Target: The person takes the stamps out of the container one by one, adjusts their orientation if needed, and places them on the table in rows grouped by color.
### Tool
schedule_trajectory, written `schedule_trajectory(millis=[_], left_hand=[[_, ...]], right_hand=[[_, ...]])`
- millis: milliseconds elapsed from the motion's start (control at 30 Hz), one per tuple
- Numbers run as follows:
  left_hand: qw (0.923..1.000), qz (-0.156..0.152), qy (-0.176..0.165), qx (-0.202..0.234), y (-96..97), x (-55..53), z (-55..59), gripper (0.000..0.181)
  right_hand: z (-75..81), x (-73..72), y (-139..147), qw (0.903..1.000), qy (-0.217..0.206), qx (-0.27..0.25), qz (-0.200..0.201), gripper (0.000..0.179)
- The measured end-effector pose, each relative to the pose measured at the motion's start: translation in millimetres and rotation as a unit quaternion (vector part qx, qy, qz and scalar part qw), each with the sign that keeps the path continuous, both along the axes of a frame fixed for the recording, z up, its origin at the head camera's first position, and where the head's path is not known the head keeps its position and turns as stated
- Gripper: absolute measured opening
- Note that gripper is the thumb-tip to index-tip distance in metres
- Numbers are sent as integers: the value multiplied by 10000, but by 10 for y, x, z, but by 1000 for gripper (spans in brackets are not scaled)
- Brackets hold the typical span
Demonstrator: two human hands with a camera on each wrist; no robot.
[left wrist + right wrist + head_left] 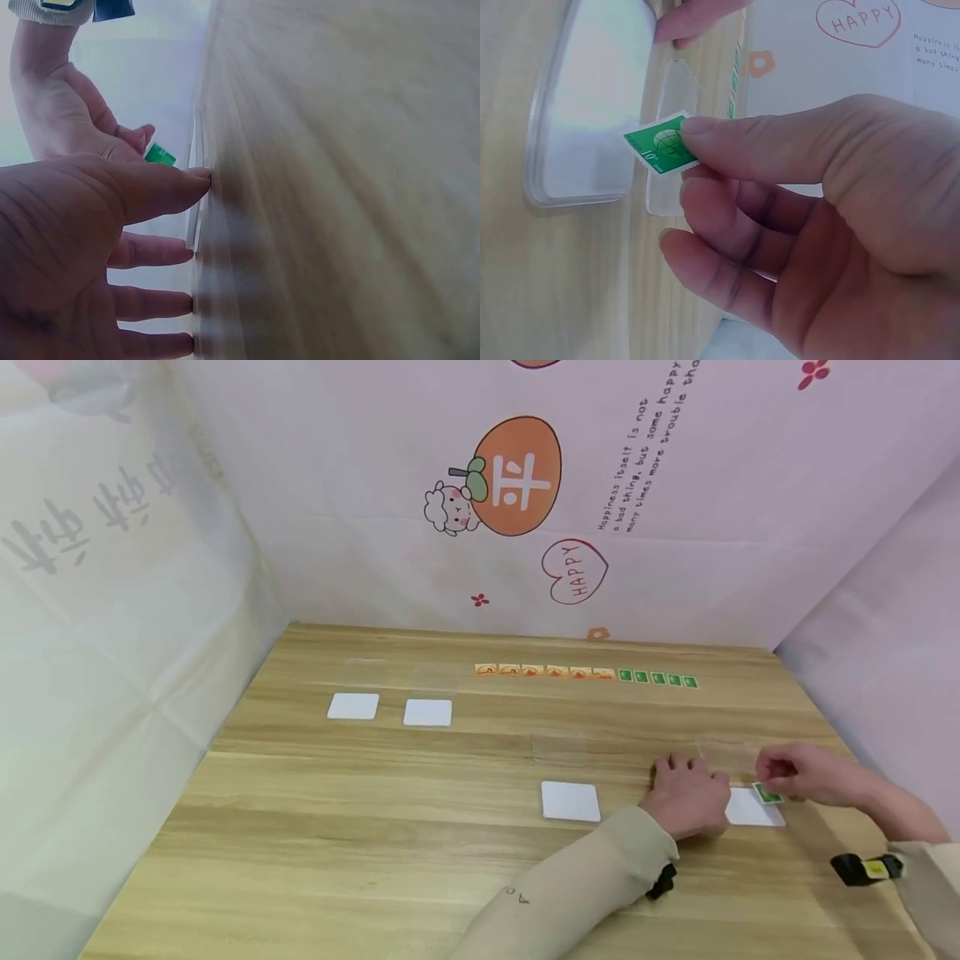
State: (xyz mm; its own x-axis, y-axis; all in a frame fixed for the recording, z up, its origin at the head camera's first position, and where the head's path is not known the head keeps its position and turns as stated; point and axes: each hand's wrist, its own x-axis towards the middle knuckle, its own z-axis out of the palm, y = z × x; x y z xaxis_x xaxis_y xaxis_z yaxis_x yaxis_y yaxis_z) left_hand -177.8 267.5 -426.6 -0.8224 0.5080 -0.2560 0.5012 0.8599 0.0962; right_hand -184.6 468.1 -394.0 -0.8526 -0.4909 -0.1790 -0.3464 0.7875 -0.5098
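Note:
A green postage stamp (649, 146), printed with a globe and the number 10, is pinched between the thumb and forefinger of my right hand (813, 774). It hangs over a white rectangle in a shallow clear case (752, 812) at the right of the table; in the right wrist view the stamp is apart from the case (592, 112). My left hand (686, 797) rests beside the case's left edge, fingertips down on the wood. In the left wrist view, its thumb and fingers (154, 304) are extended, and the thumb and forefinger lie at the case's edge.
A clear lid (664, 195) lies behind the case. Another white case (571, 801) is left of my left hand, with a clear lid (560, 748) behind it. Two more white cases (353, 706) sit farther left. Orange stamps (532, 670) and green stamps (658, 678) form a row at the back.

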Motion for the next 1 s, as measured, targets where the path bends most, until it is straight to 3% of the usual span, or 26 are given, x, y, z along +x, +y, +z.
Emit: schedule_trajectory(millis=[467, 767, 1000], left_hand=[[9999, -14, 97, 36, -9, 14, -31, 36], [9999, -45, 106, 77, -28, 2, -29, 35], [9998, -79, 136, 137, -30, -4, -39, 35]], right_hand=[[50, -222, 21, 9995, -224, -169, -123, 9], [70, -307, 43, 9986, -246, -375, -280, 8], [75, -374, 79, 9986, -117, -237, -459, 7]])
